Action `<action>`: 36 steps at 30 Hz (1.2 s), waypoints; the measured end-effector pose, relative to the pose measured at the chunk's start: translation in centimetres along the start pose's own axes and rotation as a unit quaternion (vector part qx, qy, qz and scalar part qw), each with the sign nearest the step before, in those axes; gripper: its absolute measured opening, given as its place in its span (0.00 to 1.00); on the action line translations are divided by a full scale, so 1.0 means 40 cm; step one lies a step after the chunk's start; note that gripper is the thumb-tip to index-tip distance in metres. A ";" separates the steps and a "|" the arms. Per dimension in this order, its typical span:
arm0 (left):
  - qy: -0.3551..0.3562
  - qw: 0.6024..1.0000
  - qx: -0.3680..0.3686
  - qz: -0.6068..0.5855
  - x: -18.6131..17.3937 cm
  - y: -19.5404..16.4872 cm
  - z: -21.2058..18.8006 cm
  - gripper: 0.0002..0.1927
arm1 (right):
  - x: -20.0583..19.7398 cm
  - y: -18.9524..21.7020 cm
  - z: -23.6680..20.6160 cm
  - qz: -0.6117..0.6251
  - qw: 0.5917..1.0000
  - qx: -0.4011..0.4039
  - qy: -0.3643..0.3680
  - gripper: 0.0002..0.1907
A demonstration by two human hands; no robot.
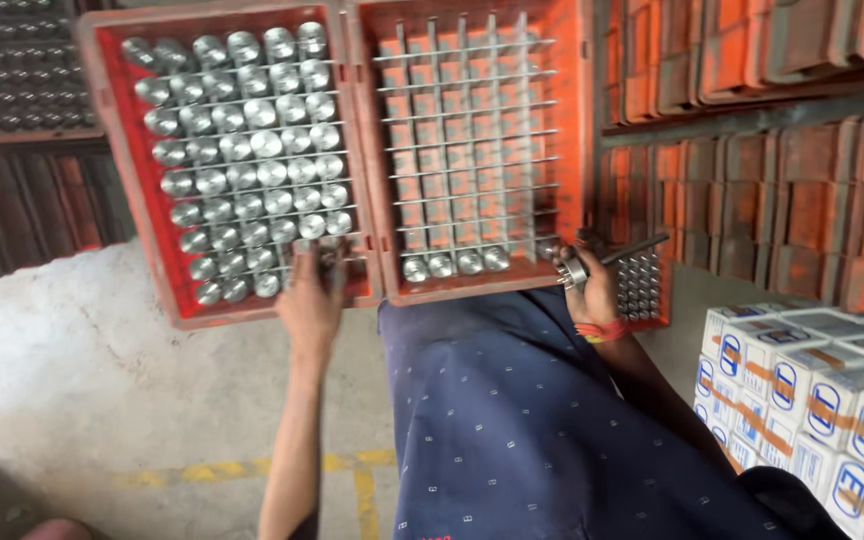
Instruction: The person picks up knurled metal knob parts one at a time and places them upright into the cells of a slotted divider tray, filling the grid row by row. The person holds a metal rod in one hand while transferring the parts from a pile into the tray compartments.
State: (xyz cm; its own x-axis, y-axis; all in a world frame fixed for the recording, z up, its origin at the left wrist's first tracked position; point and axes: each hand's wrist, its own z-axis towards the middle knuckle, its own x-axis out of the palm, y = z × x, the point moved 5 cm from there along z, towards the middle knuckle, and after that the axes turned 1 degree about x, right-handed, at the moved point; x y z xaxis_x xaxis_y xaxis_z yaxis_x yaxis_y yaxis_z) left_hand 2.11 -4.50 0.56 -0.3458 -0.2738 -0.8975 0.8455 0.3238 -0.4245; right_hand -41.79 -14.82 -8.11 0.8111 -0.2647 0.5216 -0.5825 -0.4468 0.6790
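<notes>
**Both hands at the near edge of two orange crates**

Nearest to me is my own lap in dark blue patterned cloth (542,420), and off to my right a stack of white cardboard boxes with blue and orange markings (822,400). Below my left forearm lies pale concrete floor crossed by a worn yellow painted line (352,470).

My right hand (590,290) is clenched around a short shiny metal cylinder (574,270), held at the near right corner of the right-hand orange plastic crate (577,120). The cylinder's flat round end faces left and slightly towards me, so its long axis lies roughly sideways. A dark rod-like metal tool (637,248) juts from the same hand, pointing up and to the right. The wrist is bent back, with an orange-red band around it.

My left hand (310,300) reaches forward, arm nearly straight, fingers at the near rim of the left-hand orange plastic crate (102,120). It is blurred, and I cannot tell whether it grips anything.

The left crate is nearly full of upright silvery cylinders (252,150), round tops facing up. The right crate's grey metal divider grid (462,130) holds only a near row of four cylinders (455,263).

Farther right, stacked orange crates (782,190) line the wall.
</notes>
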 end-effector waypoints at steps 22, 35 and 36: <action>-0.001 0.758 -0.141 -0.637 -0.259 0.105 -0.044 0.32 | 0.109 -0.107 -0.064 -0.057 0.995 0.064 0.049 0.10; 0.276 0.913 -0.112 -0.278 0.218 -0.562 -0.136 0.17 | 0.267 0.073 -0.068 -0.044 0.994 0.050 0.088 0.08; 0.290 0.908 -0.106 -0.282 0.222 -0.589 -0.137 0.18 | 0.269 0.088 -0.069 -0.058 0.994 0.042 0.088 0.08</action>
State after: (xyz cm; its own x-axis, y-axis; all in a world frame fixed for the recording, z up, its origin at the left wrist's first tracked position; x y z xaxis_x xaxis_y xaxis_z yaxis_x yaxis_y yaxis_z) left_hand -23.09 -9.60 1.94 -0.9083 0.0538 -0.4149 0.3907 0.4638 -0.7951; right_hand -35.27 -16.89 1.31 0.8467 -0.0568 0.5290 -0.4724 -0.5376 0.6984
